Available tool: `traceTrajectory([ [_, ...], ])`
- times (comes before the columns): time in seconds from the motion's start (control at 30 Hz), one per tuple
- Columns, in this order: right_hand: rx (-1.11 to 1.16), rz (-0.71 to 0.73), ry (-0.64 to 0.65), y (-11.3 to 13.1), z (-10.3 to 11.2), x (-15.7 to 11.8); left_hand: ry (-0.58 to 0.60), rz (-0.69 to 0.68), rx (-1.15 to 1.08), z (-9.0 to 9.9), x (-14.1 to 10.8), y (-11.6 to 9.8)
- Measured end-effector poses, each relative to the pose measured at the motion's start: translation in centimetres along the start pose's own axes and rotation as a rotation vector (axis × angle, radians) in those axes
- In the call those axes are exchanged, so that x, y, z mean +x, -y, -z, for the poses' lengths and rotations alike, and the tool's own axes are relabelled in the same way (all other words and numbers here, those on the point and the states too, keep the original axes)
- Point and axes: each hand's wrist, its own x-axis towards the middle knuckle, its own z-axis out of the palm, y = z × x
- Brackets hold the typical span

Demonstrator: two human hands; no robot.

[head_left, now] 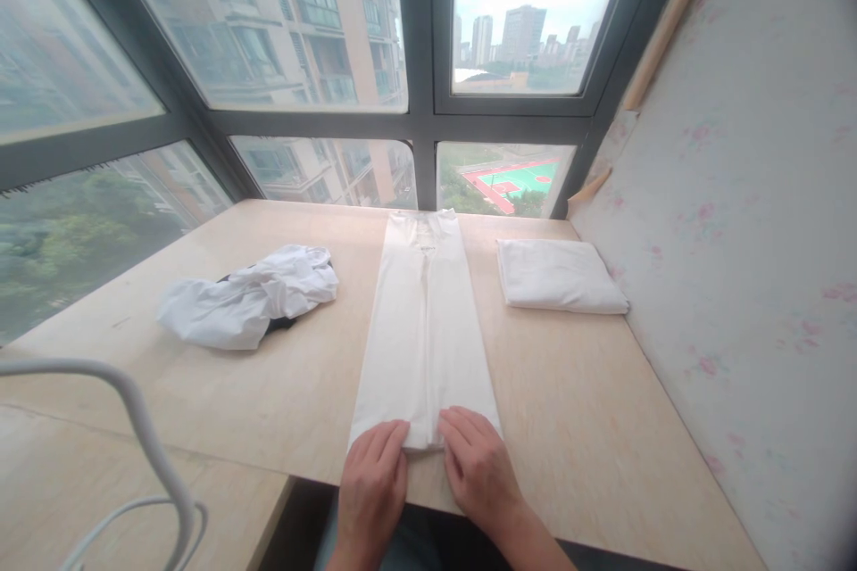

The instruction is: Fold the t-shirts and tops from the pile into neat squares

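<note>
Garment, narrow folded white cloth [402,330]: laid flat in a long strip, centred on the pale, faintly mottled tabletop [569,428]. Smooth, closely woven look; straight sides, long central seam or fold line. Small dark marking near the far end, close to the window frame.
Left hand [373,473]: at the near left corner of the strip, fingers close together and curved over the edge. Pinching or only pressing: cannot tell.
Right hand [478,464]: at the near right corner, fingers bent onto the cloth, thumb low by the edge. Narrow spread; firmness of grip cannot be told.
Crumpled white cloth [251,299]: left of the strip, well apart; soft, irregular folds, black material [281,323] showing at the edges.
Folded white cloth [559,277]: right of the strip, near the wall; flat, roughly rectangular, rounded fold edges, lightly wrinkled.
Thick pale tube [144,419]: smooth, arching at lower left, with a thinner pale cord [111,513] curving beside.
Window frame [420,45]: dark grey bars, smooth, around clear panes.
Wall [743,223]: pale covering with pink floral print, torn near the window corner.
</note>
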Motion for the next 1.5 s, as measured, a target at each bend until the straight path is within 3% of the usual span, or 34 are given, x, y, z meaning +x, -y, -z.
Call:
traceTrajectory([
  [0.23,0.009,-0.017,0.022,-0.1,-0.3,0.0,0.026,0.052,0.120,0.8,0.0,2.3],
  [0.47,-0.001,-0.021,0.019,-0.1,-0.2,0.0,-0.047,0.145,0.182,1.6,-1.4,4.8],
  [0.63,0.002,-0.009,0.010,-0.1,-0.2,0.0,-0.043,0.143,0.197,1.9,-2.0,5.4],
  [0.87,-0.036,0.000,0.040,0.0,0.0,-0.1,-0.012,0.054,0.106,1.8,-1.3,4.1],
  [1.1,-0.042,0.029,0.158,0.7,0.8,0.4,0.080,-0.144,0.021,0.5,0.1,0.6],
  [1.3,-0.033,0.063,0.219,0.7,1.1,0.6,0.163,-0.264,0.090,-0.7,-0.1,-0.5],
  [1.5,-0.028,0.084,0.227,1.1,1.7,-0.3,0.156,-0.346,0.201,0.4,-1.4,-1.1],
])
